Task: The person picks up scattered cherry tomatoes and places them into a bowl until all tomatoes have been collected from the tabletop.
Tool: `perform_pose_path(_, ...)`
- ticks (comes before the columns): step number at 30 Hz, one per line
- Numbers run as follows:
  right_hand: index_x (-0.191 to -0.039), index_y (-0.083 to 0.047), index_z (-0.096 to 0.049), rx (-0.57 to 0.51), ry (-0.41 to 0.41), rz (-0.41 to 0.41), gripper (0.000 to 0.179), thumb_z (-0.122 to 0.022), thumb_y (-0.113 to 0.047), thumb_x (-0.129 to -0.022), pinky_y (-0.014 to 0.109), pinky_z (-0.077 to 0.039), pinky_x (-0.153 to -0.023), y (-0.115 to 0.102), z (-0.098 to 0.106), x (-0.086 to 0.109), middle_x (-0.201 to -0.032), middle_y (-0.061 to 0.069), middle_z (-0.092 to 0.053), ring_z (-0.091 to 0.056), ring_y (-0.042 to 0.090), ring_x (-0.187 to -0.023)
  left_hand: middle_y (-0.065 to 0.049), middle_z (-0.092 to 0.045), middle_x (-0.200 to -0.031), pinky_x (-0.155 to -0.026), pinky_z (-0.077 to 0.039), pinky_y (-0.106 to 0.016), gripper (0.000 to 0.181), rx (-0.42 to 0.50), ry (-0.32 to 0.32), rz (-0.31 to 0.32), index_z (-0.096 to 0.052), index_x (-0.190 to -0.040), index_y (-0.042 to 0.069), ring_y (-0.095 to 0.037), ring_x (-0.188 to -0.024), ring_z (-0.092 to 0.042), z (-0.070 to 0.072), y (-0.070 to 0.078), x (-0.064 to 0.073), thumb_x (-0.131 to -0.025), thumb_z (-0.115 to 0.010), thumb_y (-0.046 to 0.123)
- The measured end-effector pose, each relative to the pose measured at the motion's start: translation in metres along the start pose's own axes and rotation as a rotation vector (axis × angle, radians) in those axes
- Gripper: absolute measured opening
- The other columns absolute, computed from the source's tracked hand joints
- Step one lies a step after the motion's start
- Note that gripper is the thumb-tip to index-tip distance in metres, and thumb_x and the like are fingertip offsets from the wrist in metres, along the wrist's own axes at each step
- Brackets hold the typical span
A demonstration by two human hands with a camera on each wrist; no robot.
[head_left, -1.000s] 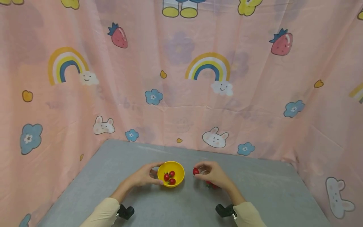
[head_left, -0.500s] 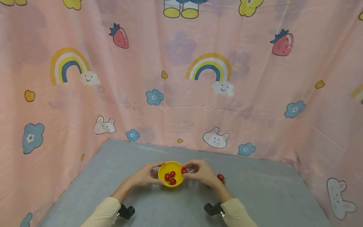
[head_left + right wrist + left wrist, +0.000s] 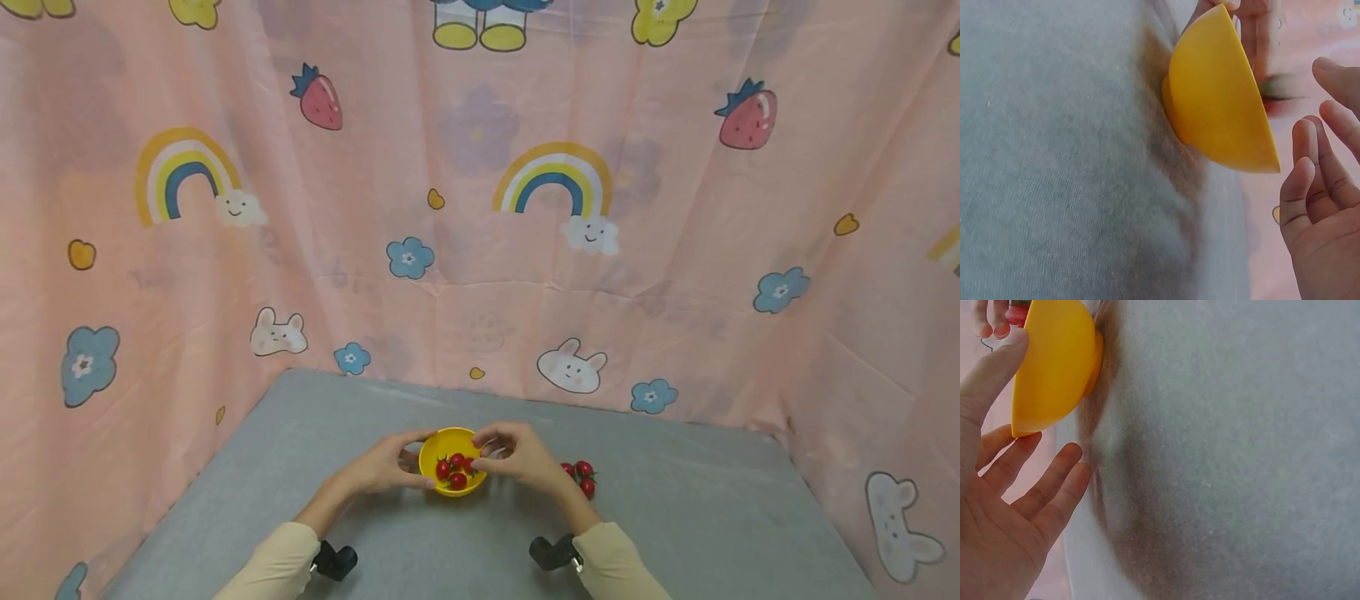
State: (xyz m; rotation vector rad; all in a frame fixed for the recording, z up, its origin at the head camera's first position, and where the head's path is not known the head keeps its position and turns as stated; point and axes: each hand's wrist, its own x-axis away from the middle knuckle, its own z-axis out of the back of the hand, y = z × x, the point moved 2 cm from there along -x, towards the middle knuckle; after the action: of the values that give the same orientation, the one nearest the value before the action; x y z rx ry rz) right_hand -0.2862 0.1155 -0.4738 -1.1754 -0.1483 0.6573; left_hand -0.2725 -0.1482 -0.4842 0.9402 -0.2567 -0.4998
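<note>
Left hand (image 3: 386,461) is gripping bowl (image 3: 452,441); tomato (image 3: 1280,105) is seemingly dropping from parted, empty right hand (image 3: 522,457); reaching right-side tomatoes (image 3: 584,470) is probably needed next.

My forearms (image 3: 321,504) angle inward from the near side, palms facing each other. Left hand (image 3: 382,462): I've got a pinch, thumb (image 3: 990,378) on the near side, index and middle fingertips opposing; ring and little fingers (image 3: 1060,497) clear, spread a bit. Right hand (image 3: 525,457): my fingers (image 3: 1300,184) loosely bent, thumb (image 3: 1339,82) apart from the fingertips. Hands near each other.
</note>
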Motion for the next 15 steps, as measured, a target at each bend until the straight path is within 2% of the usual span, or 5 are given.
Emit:
perform_pose_path(5, -0.116, 0.0, -0.071, -0.014, 0.019, -0.038, 0.028, -0.078, -0.007, -0.09, 0.034, -0.056, -0.085, 0.005, 0.005, 0.004, -0.112, 0.013, -0.069, -0.066, 0.029, -0.098, -0.018, -0.053, -0.144, -0.089, -0.057, -0.042, 0.078, 0.005, -0.002, 0.007, -0.045, -0.151, 0.002, -0.029, -0.109, -0.065, 0.0, 0.0, -0.001, -0.087, -0.084, 0.023)
perform_pose_path(8, -0.116, 0.002, -0.07, -0.013, 0.033, -0.049, 0.027, -0.077, -0.004, -0.091, 0.039, -0.055, -0.086, -0.007, 0.012, 0.012, -0.112, 0.017, -0.068, -0.064, 0.033, -0.099, -0.018, -0.052, -0.145, -0.089, -0.057, -0.041, 0.078, 0.011, -0.001, 0.014, -0.045, -0.151, 0.002, -0.03, -0.11, -0.065, 0.0, 0.0, -0.001, -0.087, -0.084, 0.022)
perform_pose_path(11, -0.115, 0.005, -0.069, 0.008, 0.044, -0.055, 0.026, -0.075, -0.001, -0.091, 0.04, -0.055, -0.086, -0.007, 0.022, 0.019, -0.113, 0.023, -0.066, -0.063, 0.036, -0.099, -0.019, -0.051, -0.146, -0.089, -0.056, -0.042, 0.078, 0.016, 0.0, 0.019, -0.045, -0.151, 0.002, -0.031, -0.11, -0.065, 0.0, 0.001, 0.0, -0.086, -0.085, 0.022)
perform_pose_path(15, -0.116, 0.003, -0.069, 0.028, 0.065, -0.042, 0.027, -0.077, -0.007, -0.091, 0.034, -0.056, -0.085, 0.013, 0.039, 0.029, -0.114, 0.023, -0.066, -0.065, 0.032, -0.098, -0.019, -0.051, -0.146, -0.09, -0.056, -0.044, 0.079, 0.02, 0.002, 0.024, -0.045, -0.151, 0.002, -0.032, -0.111, -0.064, -0.001, 0.001, 0.0, -0.086, -0.085, 0.023)
